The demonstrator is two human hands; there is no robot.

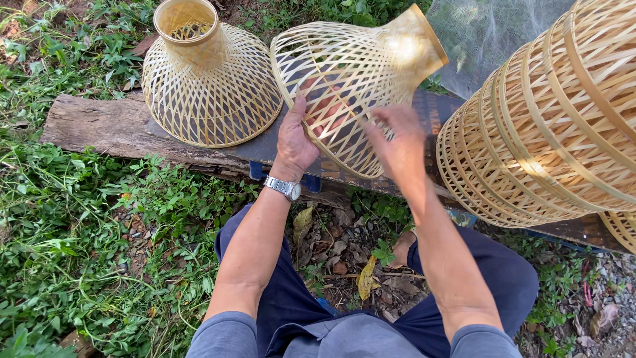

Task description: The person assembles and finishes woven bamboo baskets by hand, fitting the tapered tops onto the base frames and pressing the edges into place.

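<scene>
Outdoors, seated low, knees in dark blue trousers (371,318) at near edge. Left hand (296,142), steel wristwatch (283,188) on wrist, fingers pushed through the open rim of a tilted woven bamboo lampshade (344,73) and curled on the lattice from inside. Right hand (397,142) blurred, fingers loosely spread at the rim's right side; whether closed on a strip, cannot tell. Shade held just above a weathered dark plank (99,122), narrow neck pointing far right.

Progress, judged only from layout: lattice and neck of held shade look fully woven, rim under the hands. Second finished-looking bamboo shade (209,83) standing mouth-down on plank, far left. Nested stack of larger bamboo shades (550,126) lying on its side, right, touching plank.

Surface: plank on blue supports over bare soil, dry leaves, pebbles. Green weeds (73,225) thick at left. Fine pale netting (490,33) far right. Strong sun, sharp shadows.
</scene>
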